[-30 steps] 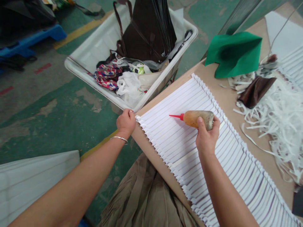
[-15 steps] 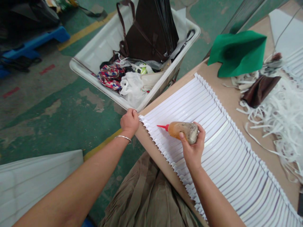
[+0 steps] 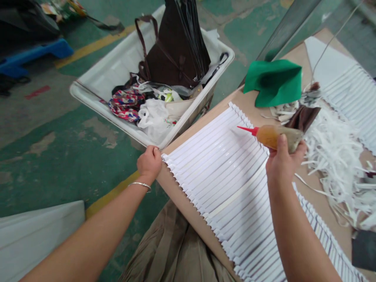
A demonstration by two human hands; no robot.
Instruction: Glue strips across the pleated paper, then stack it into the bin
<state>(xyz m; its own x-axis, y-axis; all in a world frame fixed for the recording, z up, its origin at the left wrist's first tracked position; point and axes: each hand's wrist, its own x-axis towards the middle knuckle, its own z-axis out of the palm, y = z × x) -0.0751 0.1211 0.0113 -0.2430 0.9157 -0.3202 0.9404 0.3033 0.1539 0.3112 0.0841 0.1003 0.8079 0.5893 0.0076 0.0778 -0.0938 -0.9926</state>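
Note:
My right hand (image 3: 283,156) is wrapped round a glue bottle (image 3: 268,137) with a red pointed nozzle and amber contents, tilted with its tip to the left. Beneath it, a long row of overlapping white strips (image 3: 211,156) covers the table, glossy wet-looking spots showing on the far strips. At the table's corner, my left hand (image 3: 149,162) is closed beside the end of the first strip and the bin's rim; its fingertips are hidden, so what they grip cannot be made out. A bangle circles the left wrist.
Behind the table's left edge stands a white bin (image 3: 100,117) with dark brown bags (image 3: 176,51) and plastic bags. On the table lie a green cloth piece (image 3: 273,82), a heap of white strip scraps (image 3: 337,164) and a black flat piece (image 3: 364,250). A metal post (image 3: 282,35) rises behind.
My right hand has carried the glue bottle right and away from me, over the far edge of the strips. My left hand stays closed at the table corner. The whole view has shifted slightly.

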